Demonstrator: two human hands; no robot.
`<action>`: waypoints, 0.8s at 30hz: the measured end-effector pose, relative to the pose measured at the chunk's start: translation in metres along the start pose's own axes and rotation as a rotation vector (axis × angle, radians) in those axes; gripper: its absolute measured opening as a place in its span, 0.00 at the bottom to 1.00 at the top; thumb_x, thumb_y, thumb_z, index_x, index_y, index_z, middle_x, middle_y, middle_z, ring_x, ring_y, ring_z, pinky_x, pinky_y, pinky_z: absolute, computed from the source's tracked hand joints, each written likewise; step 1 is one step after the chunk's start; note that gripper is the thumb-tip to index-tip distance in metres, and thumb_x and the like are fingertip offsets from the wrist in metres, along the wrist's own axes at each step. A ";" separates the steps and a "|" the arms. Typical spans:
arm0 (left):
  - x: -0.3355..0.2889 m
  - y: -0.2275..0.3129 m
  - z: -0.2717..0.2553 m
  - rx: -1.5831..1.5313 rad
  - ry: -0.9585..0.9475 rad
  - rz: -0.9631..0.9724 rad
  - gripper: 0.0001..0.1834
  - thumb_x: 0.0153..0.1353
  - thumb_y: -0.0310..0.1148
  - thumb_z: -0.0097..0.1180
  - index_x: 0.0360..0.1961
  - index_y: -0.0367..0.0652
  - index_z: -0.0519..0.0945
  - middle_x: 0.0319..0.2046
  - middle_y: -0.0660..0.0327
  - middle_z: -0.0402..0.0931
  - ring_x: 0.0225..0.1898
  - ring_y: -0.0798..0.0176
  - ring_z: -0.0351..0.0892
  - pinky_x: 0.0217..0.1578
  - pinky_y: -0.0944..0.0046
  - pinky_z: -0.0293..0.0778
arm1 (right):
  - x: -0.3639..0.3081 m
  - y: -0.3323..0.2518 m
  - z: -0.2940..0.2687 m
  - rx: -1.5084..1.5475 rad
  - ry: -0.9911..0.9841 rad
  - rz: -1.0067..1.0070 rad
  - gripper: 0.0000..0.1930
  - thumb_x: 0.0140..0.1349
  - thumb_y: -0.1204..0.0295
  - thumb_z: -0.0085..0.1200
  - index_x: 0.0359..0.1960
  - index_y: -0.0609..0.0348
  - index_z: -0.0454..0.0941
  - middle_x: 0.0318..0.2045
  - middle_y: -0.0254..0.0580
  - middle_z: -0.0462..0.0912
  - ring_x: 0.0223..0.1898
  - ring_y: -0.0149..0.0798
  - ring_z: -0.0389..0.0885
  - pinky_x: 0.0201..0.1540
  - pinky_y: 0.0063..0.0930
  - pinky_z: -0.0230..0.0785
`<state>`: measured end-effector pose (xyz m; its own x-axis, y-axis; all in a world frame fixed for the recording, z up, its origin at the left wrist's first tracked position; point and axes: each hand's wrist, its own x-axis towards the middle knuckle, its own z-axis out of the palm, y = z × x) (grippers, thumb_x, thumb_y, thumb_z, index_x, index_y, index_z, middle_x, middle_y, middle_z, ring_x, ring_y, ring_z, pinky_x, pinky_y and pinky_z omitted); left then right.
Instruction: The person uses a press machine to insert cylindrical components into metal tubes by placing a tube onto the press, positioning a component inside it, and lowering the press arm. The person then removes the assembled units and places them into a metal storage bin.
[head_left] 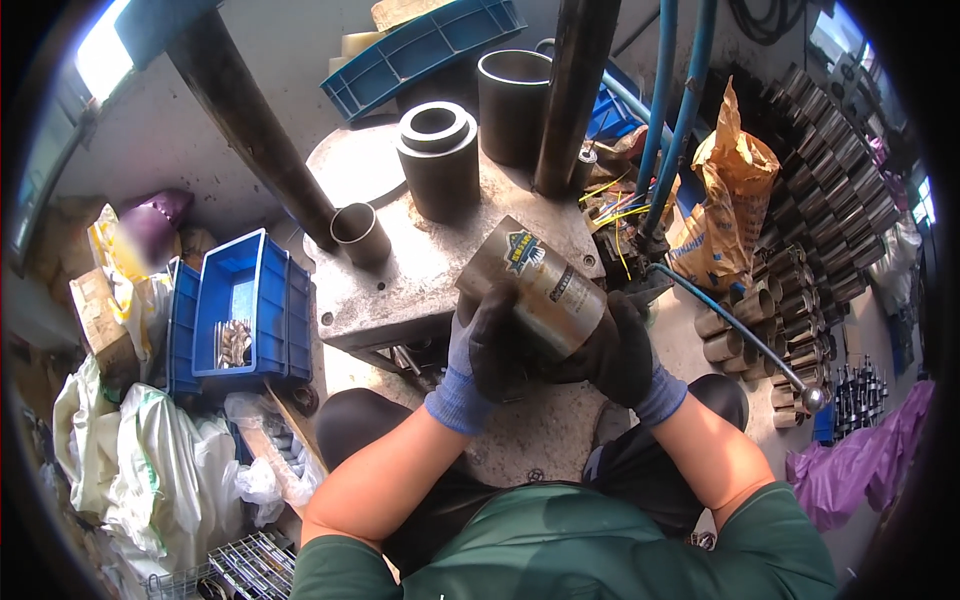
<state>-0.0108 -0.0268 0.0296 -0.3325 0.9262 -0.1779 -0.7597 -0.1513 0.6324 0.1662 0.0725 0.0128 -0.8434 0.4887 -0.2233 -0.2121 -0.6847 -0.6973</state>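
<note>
A shiny metal cylinder (541,291) with coloured labels on its side is held tilted between my hands, over the near edge of the metal press table (450,270). My left hand (484,345), in a dark-palmed glove with a blue cuff, grips its left end. At the other end my right hand (618,350), gloved the same way, is closed around the lower right side; some fingertips are hidden. Beyond the cylinder stands a dark cylindrical die (438,170) with a stepped ring top. A short open metal sleeve (361,236) sits to its left.
Two thick steel columns (250,110) (577,95) rise from the table. A wide dark tube (515,110) stands behind. Blue bins (284,310) with small metal parts are left; stacked metal cylinders (820,190) and a ball-ended lever (814,398) are right. A brown paper sack (730,190) stands nearby.
</note>
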 end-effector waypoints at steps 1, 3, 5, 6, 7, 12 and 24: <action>-0.001 0.001 0.001 0.023 0.018 0.017 0.30 0.70 0.43 0.60 0.67 0.43 0.67 0.55 0.52 0.78 0.53 0.54 0.82 0.55 0.54 0.82 | -0.002 -0.005 0.010 -0.017 -0.022 0.017 0.41 0.73 0.43 0.43 0.77 0.60 0.55 0.67 0.54 0.73 0.65 0.52 0.77 0.67 0.47 0.72; -0.001 0.003 0.002 0.089 -0.004 0.029 0.31 0.68 0.38 0.61 0.68 0.43 0.66 0.57 0.52 0.77 0.54 0.54 0.82 0.55 0.54 0.81 | -0.004 -0.004 0.012 -0.025 -0.055 -0.010 0.41 0.72 0.45 0.45 0.78 0.59 0.54 0.69 0.55 0.71 0.67 0.54 0.75 0.67 0.50 0.73; 0.003 -0.001 -0.004 0.161 -0.073 0.068 0.31 0.68 0.35 0.60 0.69 0.43 0.66 0.57 0.54 0.76 0.53 0.56 0.81 0.53 0.57 0.81 | -0.003 -0.006 0.009 -0.036 -0.088 -0.039 0.41 0.70 0.47 0.46 0.78 0.57 0.52 0.70 0.55 0.69 0.68 0.57 0.73 0.66 0.54 0.73; 0.005 -0.005 -0.007 0.191 -0.102 0.110 0.30 0.69 0.34 0.59 0.70 0.44 0.65 0.55 0.56 0.77 0.52 0.58 0.81 0.51 0.59 0.81 | -0.001 -0.005 0.002 -0.102 -0.099 -0.133 0.40 0.70 0.52 0.47 0.78 0.59 0.52 0.70 0.55 0.69 0.67 0.56 0.74 0.67 0.51 0.73; 0.010 -0.011 -0.016 0.440 -0.114 0.250 0.29 0.70 0.35 0.58 0.69 0.45 0.65 0.54 0.56 0.76 0.51 0.60 0.81 0.50 0.61 0.82 | 0.000 -0.005 -0.002 -0.168 -0.110 -0.225 0.39 0.69 0.57 0.48 0.77 0.60 0.52 0.69 0.55 0.69 0.67 0.54 0.74 0.68 0.49 0.72; 0.015 -0.023 -0.026 0.168 -0.055 0.106 0.25 0.73 0.36 0.55 0.69 0.48 0.66 0.51 0.58 0.75 0.46 0.65 0.81 0.45 0.64 0.83 | -0.001 -0.001 -0.011 -0.444 0.175 -0.527 0.41 0.58 0.77 0.60 0.73 0.59 0.55 0.65 0.49 0.71 0.65 0.46 0.74 0.70 0.42 0.68; -0.002 -0.007 -0.004 -0.162 -0.162 -0.309 0.39 0.74 0.63 0.46 0.74 0.48 0.62 0.68 0.54 0.67 0.64 0.48 0.73 0.63 0.40 0.74 | -0.029 -0.016 -0.020 -1.586 0.284 -1.224 0.48 0.39 0.74 0.78 0.67 0.51 0.65 0.62 0.59 0.69 0.59 0.59 0.75 0.59 0.46 0.73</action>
<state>-0.0070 -0.0294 0.0227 0.0083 0.9773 -0.2119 -0.8931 0.1025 0.4380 0.2038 0.0797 0.0167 -0.5012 0.3981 0.7684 0.1691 0.9159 -0.3642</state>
